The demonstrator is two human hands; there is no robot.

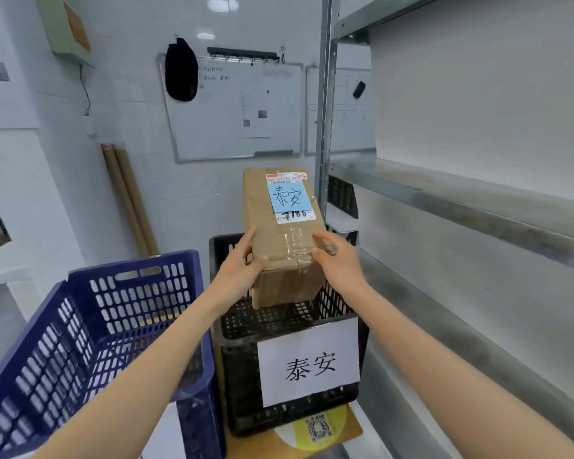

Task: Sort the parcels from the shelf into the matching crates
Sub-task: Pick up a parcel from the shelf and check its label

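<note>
While the left grip [242,270] and right grip [340,265] clasp opposite sides of the cardboard parcel [275,233], it hangs above the black crate [239,376], its blue note [289,197] matching the crate's sign [309,362]. A blue crate [113,326] stands just beside; a metal shelf [478,200] lines the right, a whiteboard [239,111] the tiled wall [130,104].

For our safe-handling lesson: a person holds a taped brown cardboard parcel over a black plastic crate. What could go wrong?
1. The left hand and right hand grip only the near end of the brown cardboard parcel, so it might tip or slip.
2. The black plastic crate stands beside a blue plastic crate; a careless drop could hit a rim or land wrongly.
</note>
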